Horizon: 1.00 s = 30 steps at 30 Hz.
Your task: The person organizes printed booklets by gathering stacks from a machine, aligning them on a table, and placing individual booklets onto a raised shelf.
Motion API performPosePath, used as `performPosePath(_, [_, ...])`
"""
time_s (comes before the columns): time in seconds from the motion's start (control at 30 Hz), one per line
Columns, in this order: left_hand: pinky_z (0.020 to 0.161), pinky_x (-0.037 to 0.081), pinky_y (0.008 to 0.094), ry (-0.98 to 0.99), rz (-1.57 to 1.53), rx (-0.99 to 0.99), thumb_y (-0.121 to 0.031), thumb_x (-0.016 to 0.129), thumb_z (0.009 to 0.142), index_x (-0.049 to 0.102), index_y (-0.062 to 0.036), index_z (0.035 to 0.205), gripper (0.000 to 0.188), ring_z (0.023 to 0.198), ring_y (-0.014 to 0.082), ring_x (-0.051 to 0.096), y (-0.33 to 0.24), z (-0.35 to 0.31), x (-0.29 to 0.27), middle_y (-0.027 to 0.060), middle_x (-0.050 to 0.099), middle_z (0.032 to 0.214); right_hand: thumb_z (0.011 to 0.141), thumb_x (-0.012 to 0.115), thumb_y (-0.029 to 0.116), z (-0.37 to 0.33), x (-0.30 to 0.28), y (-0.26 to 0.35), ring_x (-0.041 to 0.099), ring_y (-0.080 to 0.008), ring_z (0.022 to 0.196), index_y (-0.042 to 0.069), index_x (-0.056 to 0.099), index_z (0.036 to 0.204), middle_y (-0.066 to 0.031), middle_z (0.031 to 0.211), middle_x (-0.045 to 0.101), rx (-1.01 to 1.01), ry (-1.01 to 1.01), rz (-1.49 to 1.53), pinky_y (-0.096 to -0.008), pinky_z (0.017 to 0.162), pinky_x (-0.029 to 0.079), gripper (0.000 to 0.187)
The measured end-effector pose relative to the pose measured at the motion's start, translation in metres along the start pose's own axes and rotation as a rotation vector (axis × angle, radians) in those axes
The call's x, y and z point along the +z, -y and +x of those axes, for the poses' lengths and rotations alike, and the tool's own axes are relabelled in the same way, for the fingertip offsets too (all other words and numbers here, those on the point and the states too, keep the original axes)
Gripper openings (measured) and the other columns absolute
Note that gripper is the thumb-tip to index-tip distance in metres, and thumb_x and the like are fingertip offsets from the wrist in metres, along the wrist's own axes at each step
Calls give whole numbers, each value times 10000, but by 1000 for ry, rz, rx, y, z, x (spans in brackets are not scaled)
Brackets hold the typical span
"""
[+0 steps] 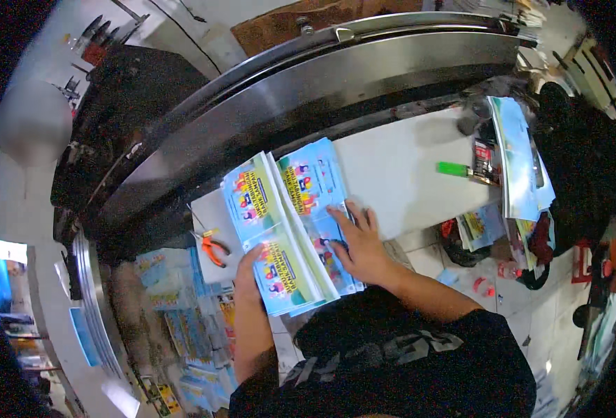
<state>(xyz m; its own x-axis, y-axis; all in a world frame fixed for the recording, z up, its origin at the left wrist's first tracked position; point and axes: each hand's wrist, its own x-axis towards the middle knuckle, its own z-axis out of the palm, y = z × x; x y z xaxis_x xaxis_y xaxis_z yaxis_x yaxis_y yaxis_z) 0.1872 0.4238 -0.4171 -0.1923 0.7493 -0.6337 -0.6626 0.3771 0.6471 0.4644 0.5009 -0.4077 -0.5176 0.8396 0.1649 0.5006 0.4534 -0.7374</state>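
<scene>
Your left hand at the booklets' left edge, thumb on top, fingers hidden, grip unclear, your right hand spread open on the glossy, blue-green, rectangular booklets on the white table, orange-handled pliers beside, clear plastic bottle on floor tiles.

The printed sheets are smooth paper with a slight sheen; the table looks smooth and matt. The long panel is shiny metal. The green lighter looks plastic, the black shirt matt cloth.
</scene>
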Motion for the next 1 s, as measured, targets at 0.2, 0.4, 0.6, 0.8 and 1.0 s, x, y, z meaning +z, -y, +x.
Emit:
performPosePath(0.2, [784, 570, 403, 64, -8, 55, -236, 634, 838, 528, 29, 1180, 446, 869, 275, 680, 4, -13, 22, 162, 661, 1033, 851, 585, 119, -4, 3, -5, 190, -420, 1406, -35, 190, 1431, -266, 1494, 231, -21, -6, 65, -552, 1131, 132, 719])
performPosePath(0.4, [772, 565, 381, 78, 76, 121, -220, 662, 824, 527, 23, 1180, 452, 862, 241, 674, 8, -4, 41, 139, 655, 1019, 862, 565, 105, -4, 15, -9, 201, -385, 1413, -39, 88, 1456, -321, 1475, 218, 108, -175, 389, -397, 1151, 182, 775])
performPosePath(0.6, [787, 560, 371, 176, 96, 136, -230, 652, 838, 501, 29, 1223, 488, 894, 249, 668, 6, 7, 23, 148, 640, 1073, 868, 592, 155, 6, 20, 18, 382, -364, 1321, -73, 52, 1446, -302, 1447, 294, 306, -86, 591, -392, 1102, 294, 823])
performPosePath(0.8, [818, 545, 373, 232, 111, 124, -215, 633, 846, 486, 37, 1249, 498, 938, 239, 656, -3, -7, 25, 149, 627, 1109, 806, 666, 178, 13, 8, 26, 521, -321, 1191, -107, 187, 1412, -261, 1265, 522, 583, -120, 631, -386, 1013, 402, 824])
performPosePath(1.0, [805, 553, 385, 209, 77, 99, -263, 609, 865, 529, 46, 1206, 467, 897, 257, 665, -5, -15, 16, 160, 646, 1063, 738, 730, 235, 54, -31, 41, 642, -262, 953, -96, 536, 1178, -201, 1086, 639, 708, 241, 1035, -364, 811, 514, 584])
